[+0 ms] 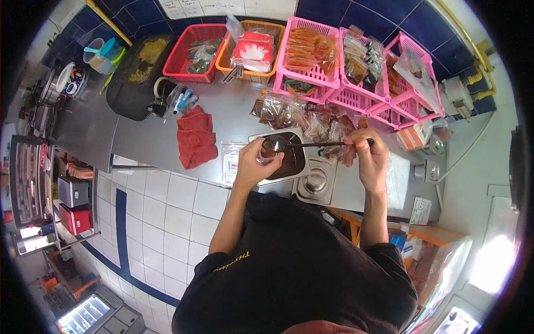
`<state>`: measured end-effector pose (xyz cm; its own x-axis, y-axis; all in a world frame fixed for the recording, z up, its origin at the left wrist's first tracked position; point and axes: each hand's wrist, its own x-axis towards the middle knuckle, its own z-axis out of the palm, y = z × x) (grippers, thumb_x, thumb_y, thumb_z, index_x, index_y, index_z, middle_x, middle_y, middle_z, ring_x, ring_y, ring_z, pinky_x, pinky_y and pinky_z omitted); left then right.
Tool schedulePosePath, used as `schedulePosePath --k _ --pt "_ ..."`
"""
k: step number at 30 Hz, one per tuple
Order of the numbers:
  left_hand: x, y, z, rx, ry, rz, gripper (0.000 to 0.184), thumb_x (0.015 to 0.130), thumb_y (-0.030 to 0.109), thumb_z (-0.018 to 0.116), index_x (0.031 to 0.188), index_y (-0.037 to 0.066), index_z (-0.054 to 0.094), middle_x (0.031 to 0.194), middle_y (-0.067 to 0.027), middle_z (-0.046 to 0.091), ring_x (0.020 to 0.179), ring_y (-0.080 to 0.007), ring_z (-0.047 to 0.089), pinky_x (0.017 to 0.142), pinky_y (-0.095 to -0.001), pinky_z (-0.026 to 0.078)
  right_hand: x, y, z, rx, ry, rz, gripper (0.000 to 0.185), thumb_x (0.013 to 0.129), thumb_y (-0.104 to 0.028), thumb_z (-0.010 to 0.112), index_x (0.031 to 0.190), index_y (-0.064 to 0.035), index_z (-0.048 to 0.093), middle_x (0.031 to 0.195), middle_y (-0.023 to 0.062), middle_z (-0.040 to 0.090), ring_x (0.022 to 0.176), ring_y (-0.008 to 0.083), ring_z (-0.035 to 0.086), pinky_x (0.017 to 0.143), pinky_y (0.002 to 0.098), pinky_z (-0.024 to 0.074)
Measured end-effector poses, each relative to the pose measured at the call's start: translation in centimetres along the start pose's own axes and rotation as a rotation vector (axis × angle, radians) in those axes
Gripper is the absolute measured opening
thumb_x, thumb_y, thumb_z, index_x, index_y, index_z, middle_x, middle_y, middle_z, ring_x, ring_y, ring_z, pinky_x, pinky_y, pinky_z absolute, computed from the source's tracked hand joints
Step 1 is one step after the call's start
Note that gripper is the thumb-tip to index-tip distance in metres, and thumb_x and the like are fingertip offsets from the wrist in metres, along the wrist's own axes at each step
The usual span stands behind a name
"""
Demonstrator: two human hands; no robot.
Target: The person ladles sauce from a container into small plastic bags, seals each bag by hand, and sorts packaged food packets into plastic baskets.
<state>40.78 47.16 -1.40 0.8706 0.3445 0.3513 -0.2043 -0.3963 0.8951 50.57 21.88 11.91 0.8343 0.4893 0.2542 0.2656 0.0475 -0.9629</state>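
My left hand (258, 162) is closed around a small clear container (268, 158) over the metal pan (303, 161). Dark brown sauce (290, 161) lies in that pan. My right hand (368, 158) grips a ladle (328, 145) by the end of its long black handle. The handle runs level to the left, and its far end is at the mouth of the container; I cannot make out the ladle's bowl clearly. A metal lid (316, 181) sits just right of the pan. Behind the pan lie several filled clear bags (283, 111).
Pink baskets (339, 83) with packed sachets, an orange basket (253, 75) and a red basket (183, 55) line the wall. A red cloth (196, 139) lies on the steel counter (142, 139), left of the pan. Markers (181, 102) and a tape roll (162, 88) are farther left.
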Motion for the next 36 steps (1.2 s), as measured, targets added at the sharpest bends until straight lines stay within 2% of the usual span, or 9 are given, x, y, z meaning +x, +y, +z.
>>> schedulePosePath --k 7,13,17,23,25,29,31,34,36 --pt "0.2 0.4 0.1 -0.005 0.011 -0.018 0.03 0.077 0.016 0.086 0.096 0.002 0.067 0.077 -0.0081 0.069 0.065 -0.0159 0.064 0.061 -0.0311 0.051 -0.3 -0.5 -0.1 0.009 0.005 -0.152 0.038 0.106 -0.034 0.06 0.101 0.0032 0.064 0.088 0.0118 0.068 0.063 0.0146 0.064 0.057 0.027 0.0514" --pt "0.3 -0.1 0.3 -0.094 -0.007 -0.1 0.029 0.077 0.014 0.086 0.096 0.002 0.067 0.079 -0.0083 0.071 0.068 -0.0161 0.068 0.064 -0.0306 0.053 -0.5 -0.4 0.0 -0.007 -0.042 -0.265 0.035 0.104 -0.032 0.061 0.1 0.003 0.065 0.095 0.0155 0.071 0.064 0.0163 0.065 0.058 0.0278 0.0522" --pt "0.6 0.4 -0.1 -0.082 -0.015 -0.067 0.029 0.077 0.014 0.086 0.095 0.002 0.067 0.079 -0.0085 0.071 0.069 -0.0162 0.069 0.064 -0.0303 0.053 -0.6 -0.5 0.1 -0.037 -0.082 -0.272 0.033 0.104 -0.03 0.061 0.099 0.0026 0.066 0.095 0.0152 0.072 0.066 0.0167 0.066 0.059 0.0279 0.0525" --pt "0.7 0.7 -0.3 -0.06 0.005 0.009 0.02 0.079 0.009 0.084 0.09 0.002 0.068 0.08 -0.0045 0.07 0.07 -0.0095 0.066 0.061 -0.0256 0.052 -0.8 0.1 0.3 -0.05 -0.098 -0.284 0.033 0.101 -0.032 0.063 0.098 0.0013 0.067 0.094 0.0146 0.073 0.068 0.0176 0.067 0.061 0.0289 0.0535" --pt "0.8 0.8 -0.4 -0.025 -0.001 0.018 0.021 0.079 0.009 0.083 0.091 0.002 0.068 0.079 -0.0039 0.07 0.068 -0.0089 0.066 0.061 -0.0255 0.052 -0.7 0.3 0.2 -0.155 -0.134 -0.347 0.041 0.104 -0.039 0.059 0.101 0.0015 0.064 0.091 0.0141 0.067 0.063 0.0183 0.066 0.056 0.0292 0.0521" --pt "0.8 0.6 -0.3 -0.079 0.027 -0.015 0.021 0.079 0.008 0.083 0.091 0.002 0.067 0.078 -0.0031 0.069 0.067 -0.0083 0.066 0.061 -0.0246 0.051 -0.7 0.1 0.2 -0.202 -0.129 -0.358 0.042 0.103 -0.04 0.059 0.1 0.0013 0.065 0.092 0.0142 0.067 0.064 0.0183 0.067 0.056 0.0292 0.0522" --pt "0.7 0.5 -0.4 -0.07 0.012 -0.017 0.021 0.079 0.008 0.083 0.09 0.002 0.066 0.078 -0.0025 0.069 0.067 -0.0078 0.065 0.062 -0.0243 0.052 -1.0 -0.4 0.4 -0.132 -0.099 -0.267 0.036 0.1 -0.037 0.063 0.097 -0.001 0.068 0.091 0.0127 0.074 0.069 0.0194 0.069 0.063 0.0316 0.0545" --pt "0.7 1.0 -0.5 -0.09 0.001 -0.115 0.026 0.078 0.013 0.085 0.093 0.002 0.066 0.079 -0.0072 0.073 0.071 -0.0145 0.071 0.065 -0.0303 0.055 -1.0 0.4 0.3 -0.167 -0.094 -0.298 0.038 0.099 -0.038 0.063 0.097 -0.0007 0.068 0.091 0.0131 0.074 0.068 0.0195 0.069 0.063 0.0312 0.0547" --pt "0.5 0.6 -0.5 -0.107 0.0 -0.128 0.026 0.079 0.013 0.085 0.093 0.002 0.066 0.079 -0.0068 0.073 0.07 -0.0137 0.07 0.065 -0.0298 0.055 -0.8 0.7 0.3 -0.166 -0.099 -0.318 0.038 0.1 -0.038 0.063 0.097 0.0 0.067 0.092 0.0134 0.074 0.068 0.0191 0.069 0.062 0.0307 0.0544"
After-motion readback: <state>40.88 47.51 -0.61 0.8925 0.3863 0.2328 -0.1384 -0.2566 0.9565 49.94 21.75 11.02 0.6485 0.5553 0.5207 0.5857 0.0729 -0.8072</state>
